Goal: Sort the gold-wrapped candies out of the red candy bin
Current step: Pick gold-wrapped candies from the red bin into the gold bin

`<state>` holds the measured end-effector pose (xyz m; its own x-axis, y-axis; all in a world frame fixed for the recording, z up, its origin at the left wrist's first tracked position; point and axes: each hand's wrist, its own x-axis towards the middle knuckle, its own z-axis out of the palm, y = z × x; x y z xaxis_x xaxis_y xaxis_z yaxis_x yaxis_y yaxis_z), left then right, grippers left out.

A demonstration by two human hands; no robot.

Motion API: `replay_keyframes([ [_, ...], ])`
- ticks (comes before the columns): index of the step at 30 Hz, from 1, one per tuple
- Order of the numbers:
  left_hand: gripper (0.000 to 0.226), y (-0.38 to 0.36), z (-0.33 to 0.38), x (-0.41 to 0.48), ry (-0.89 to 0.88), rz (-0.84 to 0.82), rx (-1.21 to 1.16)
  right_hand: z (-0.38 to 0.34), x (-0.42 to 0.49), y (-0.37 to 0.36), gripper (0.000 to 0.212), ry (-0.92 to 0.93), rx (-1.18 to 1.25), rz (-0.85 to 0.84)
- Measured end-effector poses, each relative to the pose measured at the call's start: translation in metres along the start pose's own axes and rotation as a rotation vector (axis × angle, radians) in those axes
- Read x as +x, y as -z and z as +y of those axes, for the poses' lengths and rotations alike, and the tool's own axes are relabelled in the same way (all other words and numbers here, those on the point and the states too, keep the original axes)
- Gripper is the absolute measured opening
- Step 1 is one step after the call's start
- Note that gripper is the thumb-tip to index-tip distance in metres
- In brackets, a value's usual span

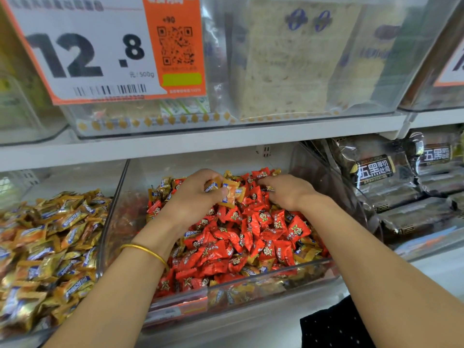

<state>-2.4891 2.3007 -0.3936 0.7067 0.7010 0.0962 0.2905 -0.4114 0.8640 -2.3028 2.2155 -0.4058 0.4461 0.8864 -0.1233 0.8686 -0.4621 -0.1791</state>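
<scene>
Both hands are deep in the red candy bin (251,285), set slightly apart. The left hand (193,197) is clamped on a small clutch of gold-wrapped candies (229,190), the frontmost standing roughly twelve-to-six. The right hand (286,190), at its three o'clock, has fingertips buried among the red candies (251,234); I cannot tell if it grips anything. The pile of gold candies (50,242) lies at the left hand's nine o'clock, past the clear wall (108,217), so that hand is nearer. More gold strays (308,252) sit toward five o'clock, under a white store shelf (226,139)
</scene>
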Motion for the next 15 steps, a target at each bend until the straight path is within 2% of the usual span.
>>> replay_keyframes([
  [3, 0.01, 0.0, 0.004, -0.001, 0.09, -0.019, -0.194, -0.002, 0.002, -0.004, 0.042, -0.026, 0.014, 0.099],
  [6, 0.017, 0.002, 0.008, -0.004, 0.196, -0.091, -0.565, 0.003, 0.0, 0.001, 0.033, -0.052, 0.115, 0.159],
  [8, 0.016, 0.003, 0.012, -0.005, 0.267, -0.118, -0.814, 0.01, -0.002, 0.005, 0.022, -0.059, 0.263, 0.211],
  [10, 0.015, 0.005, 0.015, -0.005, 0.332, -0.124, -0.979, 0.013, -0.007, 0.01, 0.014, -0.062, 0.52, 0.229],
  [12, 0.018, 0.006, 0.016, -0.004, 0.397, -0.125, -1.075, 0.013, -0.014, 0.015, 0.009, -0.075, 0.747, 0.216],
  [15, 0.026, 0.007, 0.016, -0.004, 0.485, -0.135, -1.123, 0.013, -0.025, 0.021, 0.008, -0.11, 0.898, 0.22],
])
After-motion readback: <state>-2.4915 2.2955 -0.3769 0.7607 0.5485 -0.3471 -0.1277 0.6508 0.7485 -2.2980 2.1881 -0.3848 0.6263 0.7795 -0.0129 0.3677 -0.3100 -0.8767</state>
